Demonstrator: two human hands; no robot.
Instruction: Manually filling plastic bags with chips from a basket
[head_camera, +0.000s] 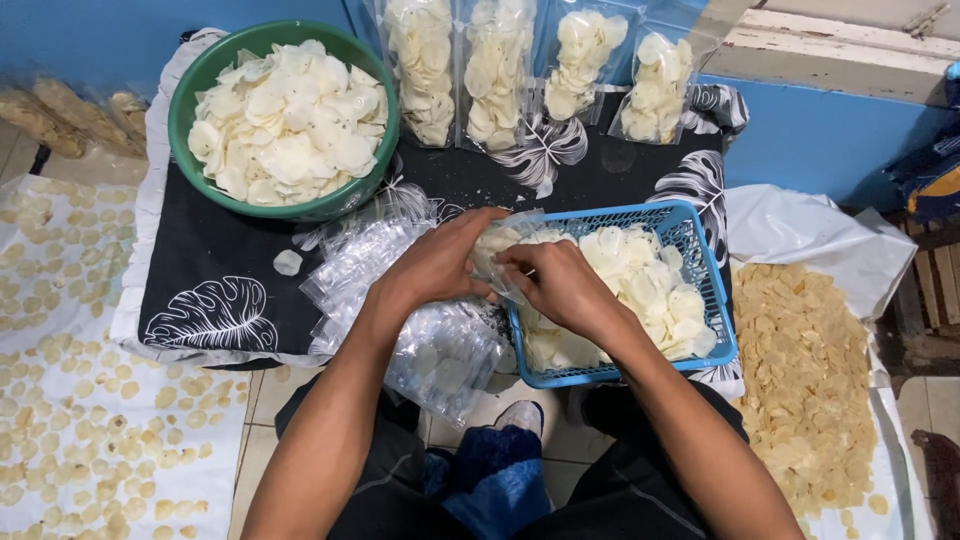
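My left hand (440, 262) and my right hand (555, 283) meet over the near left corner of a blue plastic basket (700, 245) heaped with pale round chips. Both hands grip a small clear plastic bag (495, 245) that holds a few chips. A pile of empty clear bags (400, 300) lies under my left forearm on a black cloth with white leaf prints (215, 280).
A green bowl (190, 95) full of chips stands at the back left. Several filled clear bags (495, 70) lean against the blue wall. Chips lie spread on white sheets at the left (80, 400) and right (810, 380). One loose chip (287, 262) lies on the cloth.
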